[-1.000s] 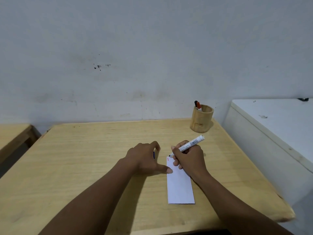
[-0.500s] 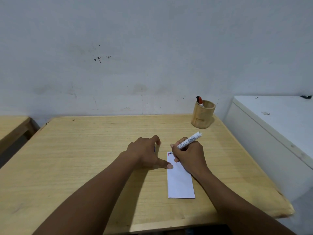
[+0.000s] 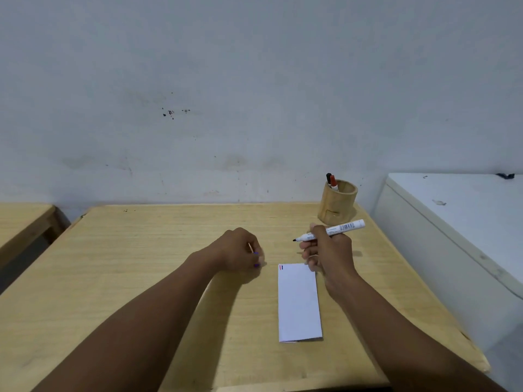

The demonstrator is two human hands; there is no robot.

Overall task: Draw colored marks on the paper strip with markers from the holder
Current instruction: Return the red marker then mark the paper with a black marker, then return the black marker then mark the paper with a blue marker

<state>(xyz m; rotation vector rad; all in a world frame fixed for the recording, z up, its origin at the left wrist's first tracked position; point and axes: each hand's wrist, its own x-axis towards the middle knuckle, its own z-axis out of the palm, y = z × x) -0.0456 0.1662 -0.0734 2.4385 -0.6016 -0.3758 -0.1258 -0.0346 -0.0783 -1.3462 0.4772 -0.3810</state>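
A white paper strip [image 3: 298, 304] lies lengthwise on the wooden table [image 3: 141, 264], with a short red mark and a dark blue mark [image 3: 281, 267] at its far left corner. My right hand [image 3: 328, 256] hovers above the strip's far right corner, holding a white uncapped marker [image 3: 331, 230] with its dark tip pointing left, off the paper. My left hand [image 3: 240, 253] is curled just left of the strip, with a small blue cap [image 3: 256, 253] showing between its fingers. The round wooden holder [image 3: 338, 203] at the far right of the table contains a black marker and a red marker [image 3: 333, 182].
A white cabinet or chest [image 3: 458, 222] stands close against the table's right side. Part of another wooden table [image 3: 19, 222] shows at the left. A grey-white wall rises directly behind the table.
My right hand has lifted the marker off the strip, up and to the right. My left hand has drawn leftwards off the paper. A dark mark now shows beside the red one.
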